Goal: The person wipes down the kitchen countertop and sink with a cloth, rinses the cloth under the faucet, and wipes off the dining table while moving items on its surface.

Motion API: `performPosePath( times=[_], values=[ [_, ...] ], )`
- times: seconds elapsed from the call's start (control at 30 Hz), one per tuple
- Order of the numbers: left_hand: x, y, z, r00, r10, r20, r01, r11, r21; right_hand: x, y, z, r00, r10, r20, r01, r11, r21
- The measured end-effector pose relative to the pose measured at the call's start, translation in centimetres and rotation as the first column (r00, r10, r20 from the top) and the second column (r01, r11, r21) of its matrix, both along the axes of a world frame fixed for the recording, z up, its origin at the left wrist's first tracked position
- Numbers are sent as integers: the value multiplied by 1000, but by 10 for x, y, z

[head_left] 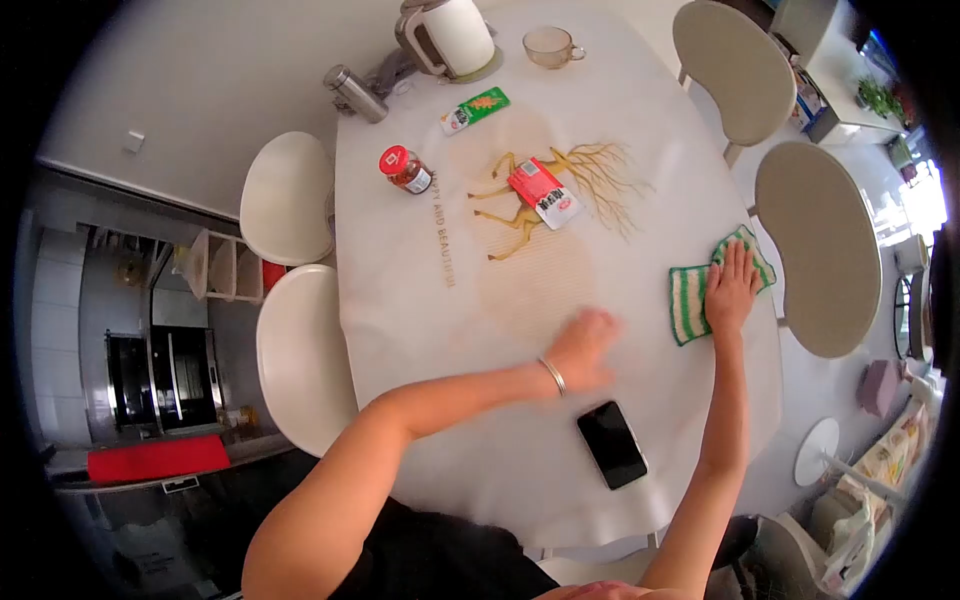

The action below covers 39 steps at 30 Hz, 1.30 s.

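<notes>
My right hand lies on a green and white striped cloth at the table's right side, fingers stretched over it and pressing it to the surface. My left hand, blurred by motion, is over the middle of the table with a silver bangle at the wrist; its fingers are smeared. Just below it, a black phone lies face up. Farther up the table are a red and white packet, a green and white packet and a red-lidded jar.
At the table's far end stand a steel flask, a white kettle and a glass cup. White chairs line the left side. Beige-seated chairs stand along the right edge. The table has a printed pale cover.
</notes>
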State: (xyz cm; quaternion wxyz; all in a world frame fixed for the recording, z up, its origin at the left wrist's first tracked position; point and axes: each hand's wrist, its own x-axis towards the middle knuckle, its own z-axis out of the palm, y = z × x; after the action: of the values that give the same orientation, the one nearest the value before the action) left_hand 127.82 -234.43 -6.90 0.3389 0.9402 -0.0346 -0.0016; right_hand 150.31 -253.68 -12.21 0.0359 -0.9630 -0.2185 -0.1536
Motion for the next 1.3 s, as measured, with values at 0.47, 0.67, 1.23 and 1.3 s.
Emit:
performPosePath(
  times=[0.47,0.67,1.23,1.3],
  values=[
    [175,193,-45,16,465,-885,-622,-689,-373,16,25,1,1000,-9,29,7,997,73],
    [158,187,-71,287,772,-567,-862,-50,-505,16,18,-2,999,44,-3,-42,969,244],
    [182,183,-46,280,387,-879,-645,-602,-470,54,77,-15,997,-35,72,34,999,16],
    [185,180,-44,285,426,-859,-761,-444,-473,54,77,-17,997,-31,76,30,999,19]
  ],
)
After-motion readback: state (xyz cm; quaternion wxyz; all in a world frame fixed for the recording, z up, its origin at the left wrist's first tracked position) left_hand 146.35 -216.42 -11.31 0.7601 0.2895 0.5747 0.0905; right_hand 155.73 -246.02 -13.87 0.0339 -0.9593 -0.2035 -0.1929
